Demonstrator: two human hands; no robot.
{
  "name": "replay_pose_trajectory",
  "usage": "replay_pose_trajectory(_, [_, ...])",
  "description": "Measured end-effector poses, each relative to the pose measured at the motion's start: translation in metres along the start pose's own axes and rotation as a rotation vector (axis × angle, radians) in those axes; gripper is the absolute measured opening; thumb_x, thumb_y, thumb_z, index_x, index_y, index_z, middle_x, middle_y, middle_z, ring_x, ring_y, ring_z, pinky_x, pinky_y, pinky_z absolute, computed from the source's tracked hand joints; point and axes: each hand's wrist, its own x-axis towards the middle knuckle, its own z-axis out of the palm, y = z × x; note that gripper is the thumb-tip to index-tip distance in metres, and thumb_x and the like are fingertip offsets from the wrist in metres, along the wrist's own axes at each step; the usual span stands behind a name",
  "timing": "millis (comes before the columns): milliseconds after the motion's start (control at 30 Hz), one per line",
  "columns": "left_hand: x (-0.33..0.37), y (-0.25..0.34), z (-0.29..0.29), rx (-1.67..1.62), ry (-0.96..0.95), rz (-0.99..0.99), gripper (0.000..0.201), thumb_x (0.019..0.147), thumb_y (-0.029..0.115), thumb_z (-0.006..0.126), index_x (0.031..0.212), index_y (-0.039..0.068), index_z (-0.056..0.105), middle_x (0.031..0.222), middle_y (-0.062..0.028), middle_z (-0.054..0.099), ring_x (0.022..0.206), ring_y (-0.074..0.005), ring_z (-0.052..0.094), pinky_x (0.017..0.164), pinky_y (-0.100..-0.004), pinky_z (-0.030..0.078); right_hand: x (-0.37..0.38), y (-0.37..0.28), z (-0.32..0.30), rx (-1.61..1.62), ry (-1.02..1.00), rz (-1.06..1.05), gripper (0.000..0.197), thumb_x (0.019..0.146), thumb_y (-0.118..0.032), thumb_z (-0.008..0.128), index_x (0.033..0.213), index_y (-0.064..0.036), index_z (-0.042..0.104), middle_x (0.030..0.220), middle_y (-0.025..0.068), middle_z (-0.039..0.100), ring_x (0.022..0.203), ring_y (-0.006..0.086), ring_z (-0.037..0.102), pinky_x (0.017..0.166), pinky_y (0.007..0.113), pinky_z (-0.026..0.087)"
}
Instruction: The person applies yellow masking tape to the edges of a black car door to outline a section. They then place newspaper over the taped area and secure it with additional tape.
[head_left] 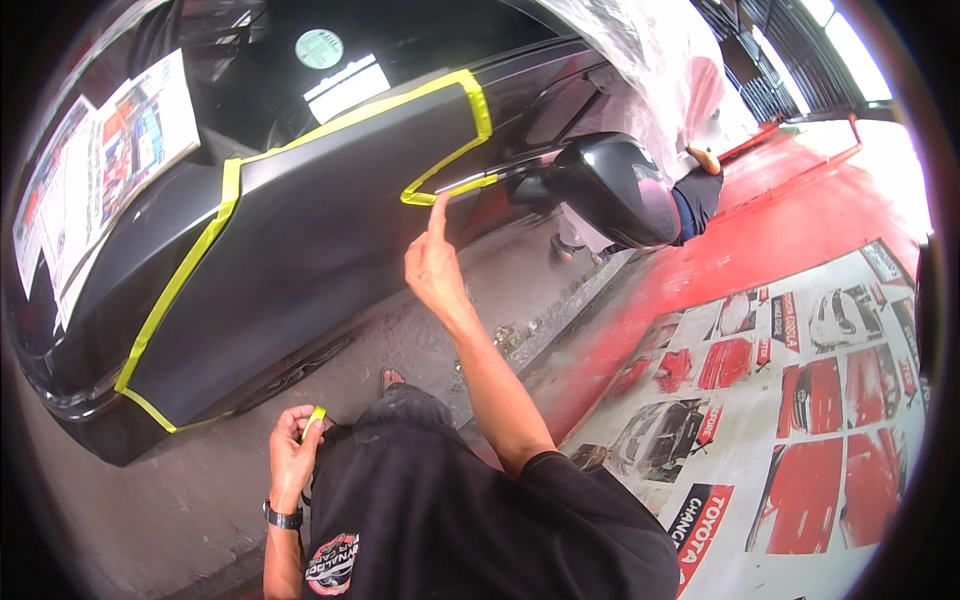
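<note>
Yellow masking tape (pixel 175 290) outlines a dark grey car panel (pixel 300 240) on the car's side. My right hand (pixel 437 268) reaches up to the tape's corner below the side mirror (pixel 615 190). Its index finger is stretched out onto the tape there, while the other fingers curl in, with nothing visible in them. Low at the left, away from the car, my left hand (pixel 293 447) is closed on a roll of yellow tape (pixel 314 422), pinched between thumb and fingers. A dark watch is on that wrist.
Newspaper sheets (pixel 120 150) cover part of the car at the left. Clear plastic sheeting (pixel 650 70) hangs beyond the mirror, where another person's arm (pixel 706 160) shows. A large printed banner (pixel 740 400) with car pictures stands close on my right, beside a red surface (pixel 790 190).
</note>
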Motion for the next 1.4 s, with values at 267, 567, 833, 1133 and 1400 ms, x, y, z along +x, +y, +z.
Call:
replay_pose_trajectory(267, [-0.003,0.0,0.01,-0.021,0.068,0.017,0.025,0.102,0.011,0.069,0.123,-0.001,0.062,0.092,-0.0043,0.073,0.076,-0.009,0.066,0.073,-0.0252,0.054,0.014,0.042,-0.026,-0.223,0.042,0.061,0.1,0.09,-0.002,0.053,0.167,-0.0083,-0.011,0.078,0.0295,0.068,0.07,0.0498,0.067,0.067,0.057,0.054])
replay_pose_trajectory(567, [-0.002,0.019,0.051,-0.027,0.071,-0.005,0.027,0.101,0.009,0.069,0.124,-0.003,0.062,0.097,-0.0054,0.072,0.082,-0.0104,0.067,0.076,-0.0262,0.057,0.012,0.053,-0.034,-0.096,-0.002,0.015,0.102,0.088,-0.003,0.056,0.166,-0.0051,-0.009,0.074,0.0303,0.066,0.068,0.0496,0.067,0.065,0.057,0.054])
replay_pose_trajectory(833, [0.002,0.036,0.083,0.062,0.02,-0.06,0.029,0.101,0.009,0.07,0.127,-0.002,0.061,0.095,-0.0036,0.07,0.081,-0.0091,0.065,0.076,-0.0249,0.055,-0.01,0.003,-0.015,0.05,-0.077,-0.1,0.09,0.092,-0.002,0.057,0.167,-0.0059,0.007,0.082,0.023,0.066,0.069,0.044,0.068,0.064,0.052,0.056])
replay_pose_trajectory(1133, [0.008,0.049,0.096,0.083,0.001,-0.078,0.03,0.101,0.008,0.07,0.128,-0.001,0.061,0.097,-0.0038,0.07,0.083,-0.0089,0.065,0.077,-0.0245,0.054,0.021,0.053,-0.058,0.028,0.067,-0.231,0.044,0.098,-0.004,0.054,0.142,-0.012,0.055,0.096,0.0193,0.067,0.083,0.0438,0.068,0.072,0.051,0.056])
replay_pose_trajectory(1400, [0.011,0.054,0.099,0.09,0.023,-0.071,0.031,0.101,0.009,0.07,0.129,-0.001,0.061,0.096,-0.0033,0.069,0.082,-0.0095,0.065,0.078,-0.0257,0.056,0.014,0.069,-0.055,-0.161,0.041,-0.211,0.069,0.093,-0.005,0.062,0.157,-0.022,0.044,0.092,0.0181,0.065,0.074,0.0408,0.069,0.066,0.051,0.058])
